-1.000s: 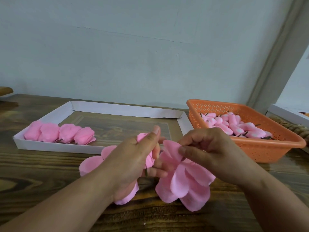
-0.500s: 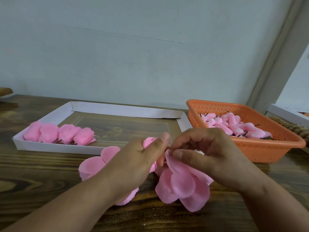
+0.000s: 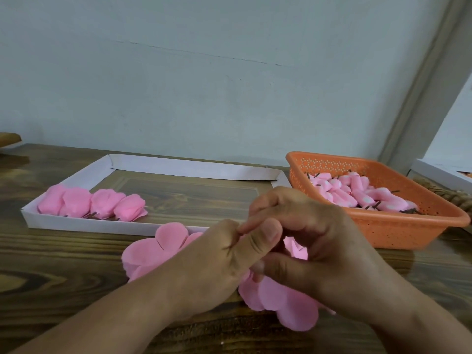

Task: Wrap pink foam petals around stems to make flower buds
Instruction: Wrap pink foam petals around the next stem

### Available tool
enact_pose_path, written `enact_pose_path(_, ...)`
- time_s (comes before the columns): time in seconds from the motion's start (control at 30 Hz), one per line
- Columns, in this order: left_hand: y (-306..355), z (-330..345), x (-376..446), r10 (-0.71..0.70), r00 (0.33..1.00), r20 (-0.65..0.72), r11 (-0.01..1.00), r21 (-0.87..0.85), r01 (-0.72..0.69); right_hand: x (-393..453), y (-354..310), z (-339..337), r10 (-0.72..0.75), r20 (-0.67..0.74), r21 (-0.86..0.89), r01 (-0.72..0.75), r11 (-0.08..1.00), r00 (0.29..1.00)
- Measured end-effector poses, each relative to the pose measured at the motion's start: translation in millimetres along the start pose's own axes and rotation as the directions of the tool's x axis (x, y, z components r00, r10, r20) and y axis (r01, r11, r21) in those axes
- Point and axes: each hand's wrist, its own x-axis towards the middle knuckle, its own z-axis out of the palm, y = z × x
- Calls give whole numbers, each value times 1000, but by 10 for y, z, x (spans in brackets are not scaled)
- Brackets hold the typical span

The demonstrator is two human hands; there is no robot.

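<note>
Pink foam petals (image 3: 281, 300) fill the lower centre of the frame, gathered between two hands that meet above a dark wooden worktop (image 3: 63, 272). At centre left, the left hand (image 3: 217, 267) has its fingers curled around the petals, thumb pointing up and to the right. At centre right, the right hand (image 3: 314, 241) has its fingers bent over and its thumb pressing in, pinching the same petals against the left thumb. Any stem inside is hidden by the fingers. More loose petals (image 3: 155, 249) fan out on the worktop just left of the left hand. At middle left lies a shallow white tray (image 3: 102, 226), with four wrapped buds (image 3: 94, 204) in a row at its left end. At middle right sits an orange basket (image 3: 398, 233) holding a heap of small pink cores on dark stems (image 3: 357, 194). A pale wall fills the upper frame.
</note>
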Motion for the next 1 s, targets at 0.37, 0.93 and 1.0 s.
enact_pose_path(0.37,-22,47,13,69,998,13,997,-30,-69,18,-19,46,-84,-5,-91,83,992,996)
enact_pose_path(0.93,-58,80,56,-50,985,-165,937,-350,-11,-20,-41,115,-35,-164,-61,25,998,986)
enact_pose_path(1.0,-78,32,76,-131,935,-329,945,-327,18,-11,-62,19,-26,-248,22,32,999,969)
